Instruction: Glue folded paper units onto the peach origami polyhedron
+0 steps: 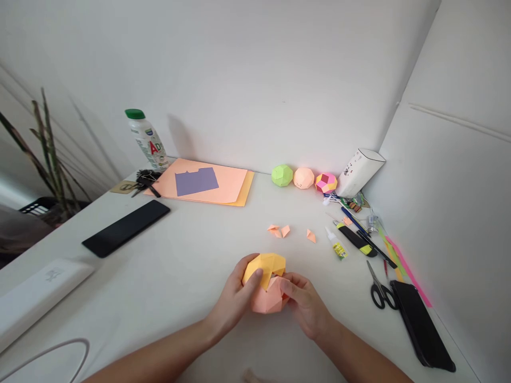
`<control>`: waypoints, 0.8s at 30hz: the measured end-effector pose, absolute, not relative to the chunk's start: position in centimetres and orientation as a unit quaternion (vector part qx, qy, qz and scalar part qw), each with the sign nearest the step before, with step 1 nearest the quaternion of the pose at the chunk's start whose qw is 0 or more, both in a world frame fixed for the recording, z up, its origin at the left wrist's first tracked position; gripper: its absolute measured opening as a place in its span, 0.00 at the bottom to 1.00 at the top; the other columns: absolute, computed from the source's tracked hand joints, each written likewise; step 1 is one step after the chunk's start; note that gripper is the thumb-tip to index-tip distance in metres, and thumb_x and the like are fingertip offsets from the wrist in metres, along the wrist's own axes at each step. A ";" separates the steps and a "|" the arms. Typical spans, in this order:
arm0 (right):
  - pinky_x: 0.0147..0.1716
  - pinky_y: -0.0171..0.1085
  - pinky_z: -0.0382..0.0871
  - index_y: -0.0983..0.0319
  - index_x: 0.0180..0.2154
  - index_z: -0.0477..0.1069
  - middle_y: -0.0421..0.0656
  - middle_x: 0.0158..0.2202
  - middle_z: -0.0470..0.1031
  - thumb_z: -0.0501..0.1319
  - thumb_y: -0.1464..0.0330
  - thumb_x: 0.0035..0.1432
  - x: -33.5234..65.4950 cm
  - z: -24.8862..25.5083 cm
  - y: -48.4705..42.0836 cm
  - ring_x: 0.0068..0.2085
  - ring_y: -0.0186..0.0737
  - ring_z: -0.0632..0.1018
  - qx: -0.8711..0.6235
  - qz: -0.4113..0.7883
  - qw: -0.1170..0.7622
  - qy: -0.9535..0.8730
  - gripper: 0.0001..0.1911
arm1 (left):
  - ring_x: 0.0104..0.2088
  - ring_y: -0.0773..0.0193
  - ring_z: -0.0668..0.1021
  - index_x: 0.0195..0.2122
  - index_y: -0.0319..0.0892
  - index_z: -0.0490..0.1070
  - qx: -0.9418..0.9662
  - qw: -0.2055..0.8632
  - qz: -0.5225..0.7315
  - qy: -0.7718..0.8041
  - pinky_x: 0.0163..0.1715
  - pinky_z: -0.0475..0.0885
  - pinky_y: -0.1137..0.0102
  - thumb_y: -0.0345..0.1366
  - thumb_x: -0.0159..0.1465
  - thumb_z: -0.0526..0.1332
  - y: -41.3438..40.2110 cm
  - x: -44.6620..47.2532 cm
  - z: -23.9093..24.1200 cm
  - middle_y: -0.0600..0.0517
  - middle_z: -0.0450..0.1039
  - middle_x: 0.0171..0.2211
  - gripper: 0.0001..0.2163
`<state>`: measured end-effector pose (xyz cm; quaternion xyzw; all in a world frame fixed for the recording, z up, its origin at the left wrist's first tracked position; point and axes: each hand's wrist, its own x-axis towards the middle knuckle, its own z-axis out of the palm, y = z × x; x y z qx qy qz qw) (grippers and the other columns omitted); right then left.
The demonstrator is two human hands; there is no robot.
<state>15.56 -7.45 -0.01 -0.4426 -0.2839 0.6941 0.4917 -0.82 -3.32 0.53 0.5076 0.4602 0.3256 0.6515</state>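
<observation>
Between my hands, above the near part of the table, is a faceted paper ball [268, 302], yellow on its upper part and peach on its lower part. A gap shows between the two colours near its right side. My left hand [238, 287] grips it from the left, thumb across the yellow facets. My right hand [302, 298] holds the peach part at the right, thumb on the edge by the gap; its other fingers are partly hidden behind the ball. Beyond the ball lie several small folded peach paper pieces [285, 231] and a small glue bottle [337, 244].
Along the wall stand a green paper ball [282, 175], a peach one [304, 178] and a multicoloured one [326, 182]. At right lie a cutter knife [355, 239], scissors [382, 290] and a black case [421, 324]. Leftward are paper sheets [227, 183], a phone [126, 229] and a bottle [147, 139].
</observation>
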 end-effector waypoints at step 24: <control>0.33 0.35 0.64 0.64 0.29 0.75 0.40 0.26 0.72 0.69 0.63 0.48 15.1 0.3 -7.8 0.30 0.34 0.71 -0.465 0.680 0.485 -0.293 0.11 | 0.49 0.52 0.73 0.55 0.43 0.58 0.610 0.574 0.322 0.441 0.47 0.71 0.58 0.48 0.63 0.52 -3.7 -1.0 0.0 0.43 0.67 0.52 0.22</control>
